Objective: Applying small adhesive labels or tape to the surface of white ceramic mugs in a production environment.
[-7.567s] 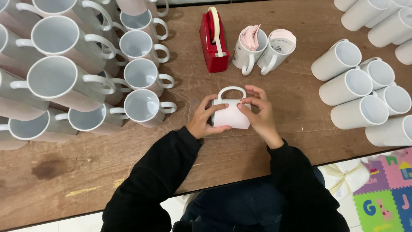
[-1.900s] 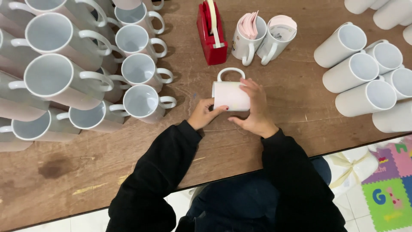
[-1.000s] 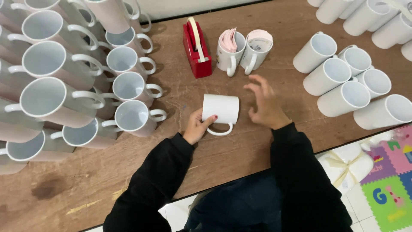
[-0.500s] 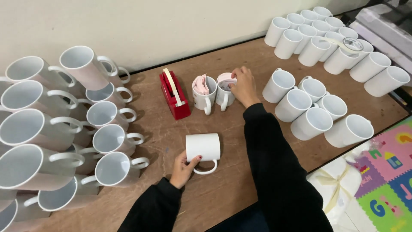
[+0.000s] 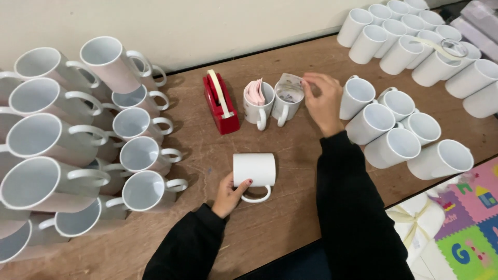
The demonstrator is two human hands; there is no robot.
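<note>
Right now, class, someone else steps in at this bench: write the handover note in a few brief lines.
Left hand: holds the white mug lying on its side on the table.
Right hand: fingers pinch a sheet at the rim of the upright mug of papers, beside the red tape dispenser.
Done: mug laid down, bare.
Left: nothing is on the mug yet.

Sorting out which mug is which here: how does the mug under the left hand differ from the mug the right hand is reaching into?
The mug under the left hand lies on its side, apart from the rest; the mug at the right hand stands upright beside the pink-filled mug. The lying mug's inside is hidden; the upright one holds paper. Both are white with handles.
</note>
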